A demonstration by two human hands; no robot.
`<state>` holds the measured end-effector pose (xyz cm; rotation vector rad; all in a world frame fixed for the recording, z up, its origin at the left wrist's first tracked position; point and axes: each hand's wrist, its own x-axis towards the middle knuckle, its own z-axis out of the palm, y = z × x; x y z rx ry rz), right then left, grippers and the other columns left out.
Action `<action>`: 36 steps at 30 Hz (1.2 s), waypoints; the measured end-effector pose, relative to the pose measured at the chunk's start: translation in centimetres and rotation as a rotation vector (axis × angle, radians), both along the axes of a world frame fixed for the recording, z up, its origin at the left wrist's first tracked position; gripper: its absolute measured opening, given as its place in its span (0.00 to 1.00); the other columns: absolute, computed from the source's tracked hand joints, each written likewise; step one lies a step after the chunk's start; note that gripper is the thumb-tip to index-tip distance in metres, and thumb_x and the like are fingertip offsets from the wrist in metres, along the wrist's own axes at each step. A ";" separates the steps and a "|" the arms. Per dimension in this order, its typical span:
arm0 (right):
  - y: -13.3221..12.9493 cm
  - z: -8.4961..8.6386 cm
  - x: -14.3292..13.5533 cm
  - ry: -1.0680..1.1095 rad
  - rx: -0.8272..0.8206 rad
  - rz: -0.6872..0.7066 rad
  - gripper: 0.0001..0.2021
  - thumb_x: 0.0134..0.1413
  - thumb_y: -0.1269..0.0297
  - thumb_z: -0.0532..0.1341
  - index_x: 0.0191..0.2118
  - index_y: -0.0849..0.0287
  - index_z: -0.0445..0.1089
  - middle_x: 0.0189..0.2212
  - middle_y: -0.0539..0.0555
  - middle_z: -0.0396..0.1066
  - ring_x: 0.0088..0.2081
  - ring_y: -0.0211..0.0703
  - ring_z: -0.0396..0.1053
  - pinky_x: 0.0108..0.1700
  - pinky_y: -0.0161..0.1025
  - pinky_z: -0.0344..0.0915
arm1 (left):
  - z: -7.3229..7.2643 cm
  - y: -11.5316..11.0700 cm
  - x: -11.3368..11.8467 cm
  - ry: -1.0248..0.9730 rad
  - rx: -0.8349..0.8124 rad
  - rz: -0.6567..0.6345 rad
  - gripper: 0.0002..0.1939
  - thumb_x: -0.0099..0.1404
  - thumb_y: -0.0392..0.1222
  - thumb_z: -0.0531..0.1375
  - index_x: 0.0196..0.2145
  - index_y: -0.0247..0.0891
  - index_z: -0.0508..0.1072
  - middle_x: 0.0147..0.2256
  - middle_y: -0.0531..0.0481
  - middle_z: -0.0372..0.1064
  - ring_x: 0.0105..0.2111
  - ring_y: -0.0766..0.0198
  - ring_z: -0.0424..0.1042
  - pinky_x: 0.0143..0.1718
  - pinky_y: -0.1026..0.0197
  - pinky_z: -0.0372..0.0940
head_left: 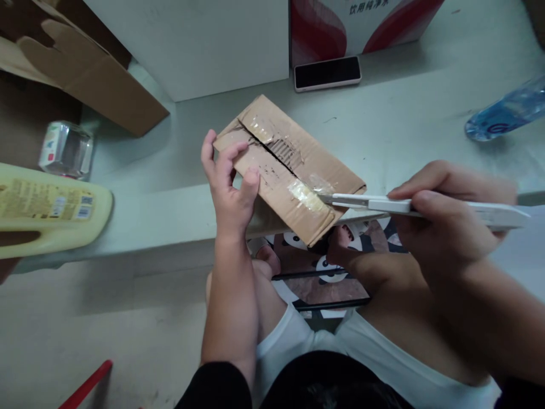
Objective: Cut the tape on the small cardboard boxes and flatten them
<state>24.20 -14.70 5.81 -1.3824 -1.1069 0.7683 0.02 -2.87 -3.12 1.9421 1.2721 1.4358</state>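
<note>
A small brown cardboard box lies at a slant over the front edge of the table. A dark gap runs along its top seam, and clear tape sticks near its lower right end. My left hand is closed around the box's left end, thumb and fingers on its top and side. In my right hand is a white utility knife, gripped by its handle. The blade points left, its tip at the taped seam. Whatever is inside the box is hidden.
Behind the box, a phone lies before a red and white carton. A white box and an open cardboard box stand further left. A yellow jug, a clear container and a water bottle flank the work area.
</note>
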 end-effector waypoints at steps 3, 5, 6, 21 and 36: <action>0.1 -0.4 0.5 0.128 0.027 0.011 0.09 0.45 0.73 0.59 0.21 0.56 0.73 0.10 0.47 0.60 0.11 0.33 0.57 0.12 0.30 0.44 | 0.1 0.0 0.0 0.001 -0.002 0.000 0.28 0.61 0.68 0.58 0.49 0.48 0.73 0.67 0.46 0.51 0.69 0.44 0.51 0.68 0.40 0.52; 0.1 -0.6 0.7 0.189 0.032 0.018 0.10 0.46 0.75 0.58 0.23 0.56 0.75 0.10 0.47 0.61 0.11 0.33 0.58 0.12 0.30 0.47 | 0.1 0.0 0.1 0.008 0.002 0.006 0.28 0.61 0.68 0.58 0.50 0.48 0.73 0.67 0.46 0.50 0.69 0.44 0.51 0.68 0.40 0.52; 0.1 -0.6 0.7 0.212 0.040 0.016 0.10 0.46 0.74 0.59 0.24 0.56 0.76 0.10 0.48 0.61 0.11 0.33 0.58 0.12 0.30 0.47 | 0.2 -0.1 0.1 0.015 0.001 0.011 0.28 0.61 0.68 0.58 0.50 0.48 0.73 0.67 0.46 0.50 0.69 0.44 0.51 0.68 0.40 0.52; -0.3 0.1 0.2 0.234 -0.044 0.030 0.07 0.42 0.70 0.60 0.21 0.54 0.74 0.11 0.49 0.62 0.12 0.37 0.61 0.12 0.33 0.51 | 0.0 -0.6 0.4 -0.007 -0.041 0.129 0.29 0.63 0.66 0.58 0.55 0.48 0.69 0.59 0.43 0.53 0.54 0.52 0.66 0.53 0.46 0.68; -0.2 0.0 0.2 0.220 -0.054 0.014 0.07 0.39 0.71 0.60 0.20 0.54 0.74 0.09 0.49 0.62 0.10 0.36 0.56 0.11 0.32 0.46 | 0.5 -1.2 0.7 -0.121 -0.114 0.108 0.25 0.65 0.62 0.58 0.54 0.47 0.69 0.56 0.44 0.66 0.55 0.53 0.70 0.49 0.55 0.72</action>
